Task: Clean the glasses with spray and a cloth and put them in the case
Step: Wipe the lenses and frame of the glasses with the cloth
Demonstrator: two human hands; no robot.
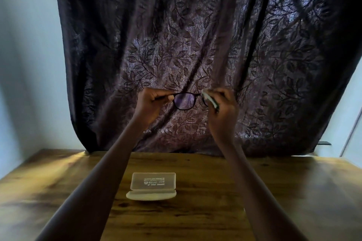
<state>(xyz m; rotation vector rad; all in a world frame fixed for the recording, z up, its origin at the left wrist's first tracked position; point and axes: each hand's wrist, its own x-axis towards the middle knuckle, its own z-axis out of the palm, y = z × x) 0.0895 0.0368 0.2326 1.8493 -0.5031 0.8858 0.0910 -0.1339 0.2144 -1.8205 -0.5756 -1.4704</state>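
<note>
Dark-framed glasses (185,100) are held up high in front of the curtain. My left hand (151,101) grips the left temple with curled fingers. My right hand (223,107) pinches a pale folded cloth (210,99) over the right lens, which the cloth and fingers hide. The left lens shows in full. Below on the wooden table (215,191) a translucent glasses case (152,185) lies open, lid up with printed text on it. No spray bottle is in view.
A dark leaf-patterned curtain (195,45) hangs behind the table down to its far edge. Pale walls stand at left and right. My two forearms cross above the table's middle.
</note>
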